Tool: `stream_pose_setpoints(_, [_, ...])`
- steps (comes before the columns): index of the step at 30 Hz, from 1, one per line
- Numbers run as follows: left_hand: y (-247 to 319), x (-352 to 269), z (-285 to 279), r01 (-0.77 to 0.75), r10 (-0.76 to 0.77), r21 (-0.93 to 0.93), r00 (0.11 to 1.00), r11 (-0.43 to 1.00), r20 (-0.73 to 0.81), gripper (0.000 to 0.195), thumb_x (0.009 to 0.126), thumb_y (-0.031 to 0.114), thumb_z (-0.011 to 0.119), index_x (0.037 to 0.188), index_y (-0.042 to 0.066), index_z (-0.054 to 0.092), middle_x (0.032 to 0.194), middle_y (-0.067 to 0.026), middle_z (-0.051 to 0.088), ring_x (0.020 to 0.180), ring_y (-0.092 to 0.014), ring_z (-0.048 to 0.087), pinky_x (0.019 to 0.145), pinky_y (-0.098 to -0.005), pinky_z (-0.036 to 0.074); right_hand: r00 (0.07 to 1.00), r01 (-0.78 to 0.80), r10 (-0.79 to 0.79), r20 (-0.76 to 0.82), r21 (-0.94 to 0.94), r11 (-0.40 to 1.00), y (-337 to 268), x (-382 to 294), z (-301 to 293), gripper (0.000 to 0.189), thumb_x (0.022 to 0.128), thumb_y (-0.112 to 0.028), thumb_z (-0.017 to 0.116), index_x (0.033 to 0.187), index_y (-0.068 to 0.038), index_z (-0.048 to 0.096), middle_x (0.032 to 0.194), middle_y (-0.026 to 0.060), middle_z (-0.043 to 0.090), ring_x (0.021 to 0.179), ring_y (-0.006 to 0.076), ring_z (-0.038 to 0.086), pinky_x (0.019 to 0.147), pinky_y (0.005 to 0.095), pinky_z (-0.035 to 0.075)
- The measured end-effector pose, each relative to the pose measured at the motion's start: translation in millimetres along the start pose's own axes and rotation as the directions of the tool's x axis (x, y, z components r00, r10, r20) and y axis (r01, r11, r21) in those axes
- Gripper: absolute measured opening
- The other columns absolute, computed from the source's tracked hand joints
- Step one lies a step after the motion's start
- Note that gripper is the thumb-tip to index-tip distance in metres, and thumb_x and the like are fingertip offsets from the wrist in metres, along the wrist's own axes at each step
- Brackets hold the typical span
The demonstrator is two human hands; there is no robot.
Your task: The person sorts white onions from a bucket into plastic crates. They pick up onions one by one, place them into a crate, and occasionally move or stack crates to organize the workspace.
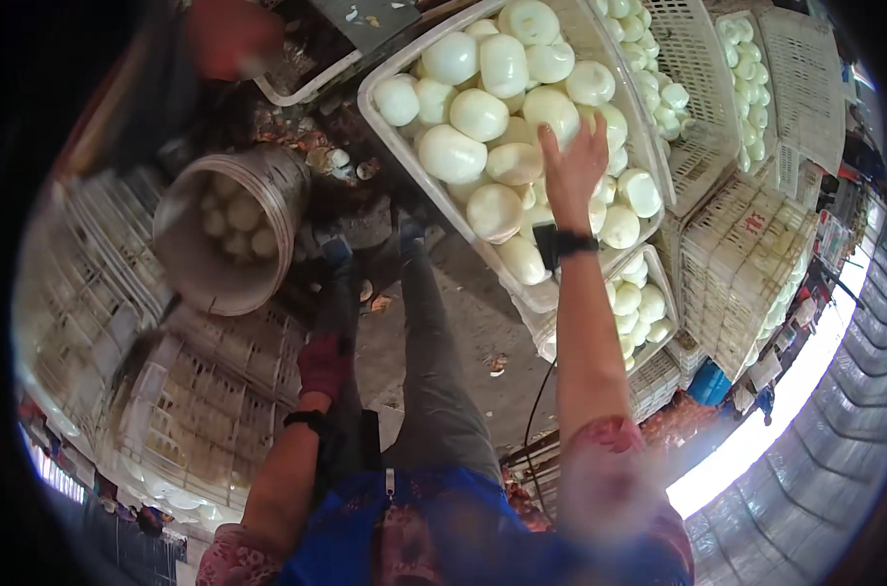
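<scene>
A white plastic crate [443, 212] heaped with peeled onions [453, 154] stands in front of me. Over its right part, my bare right hand [576, 157] reaches with fingers spread, close to or touching one large onion [550, 110]. Nothing is gripped in it, and a black watch [560, 245] sits on that wrist. My left hand [324, 368], in a dark red glove, hangs low beside my leg. Its fingers are too dark to show whether they hold anything.
A tilted plastic bucket [282, 242] with several onions inside is at the left. Stacked slatted crates [743, 227] rise at the right, and more crates [194, 410] stand at the lower left. Onion skins [311, 139] litter the floor. A blurred red shape [234, 36] is at the top left.
</scene>
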State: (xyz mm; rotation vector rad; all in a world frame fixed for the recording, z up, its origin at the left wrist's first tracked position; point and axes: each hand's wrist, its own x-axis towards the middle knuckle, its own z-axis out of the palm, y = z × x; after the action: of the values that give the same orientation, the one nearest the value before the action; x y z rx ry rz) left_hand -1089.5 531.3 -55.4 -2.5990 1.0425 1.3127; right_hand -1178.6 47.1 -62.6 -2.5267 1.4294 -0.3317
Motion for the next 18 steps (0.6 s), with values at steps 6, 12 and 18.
stream_pose_setpoints(6, [1, 1, -1, 0.095, -0.088, -0.047, 0.986, 0.994, 0.142, 0.037, 0.079, 0.028, 0.068, 0.114, 0.014, 0.067, 0.107, -0.0152, 0.065, 0.102, -0.036, 0.063, 0.086, -0.0462, 0.052, 0.991, -0.088, 0.102, 0.084, -0.158, 0.984, -14, 9, 18, 0.072, 0.093, -0.045, 0.059, 0.147, -0.004, 0.034, 0.151, 0.0211, 0.037, 0.139, 0.0385, 0.032, 0.114, 0.0521, 0.024])
stream_pose_setpoints(12, [-11, -18, 9, 0.105, -0.116, -0.248, 0.993, 0.963, -0.027, 0.033, 0.082, 0.027, 0.066, 0.111, 0.012, 0.068, 0.112, -0.0158, 0.066, 0.102, -0.037, 0.063, 0.086, -0.0470, 0.051, 0.996, 0.085, -0.091, 0.021, 0.193, 0.978, -103, -67, -24, 0.041, 0.093, -0.013, 0.064, 0.129, 0.002, 0.051, 0.121, 0.0217, 0.058, 0.111, 0.0393, 0.054, 0.098, 0.0461, 0.042])
stream_pose_setpoints(18, [-17, -14, -1, 0.174, -0.173, -0.455, 0.984, 0.874, 0.043, 0.033, 0.086, 0.031, 0.064, 0.113, 0.012, 0.067, 0.113, -0.0156, 0.066, 0.103, -0.037, 0.063, 0.088, -0.0475, 0.050, 0.727, 0.166, -0.550, 0.411, 0.672, 0.722, -265, -162, 27, 0.045, 0.086, -0.011, 0.067, 0.128, -0.001, 0.053, 0.121, 0.0169, 0.060, 0.108, 0.0379, 0.059, 0.091, 0.0420, 0.050])
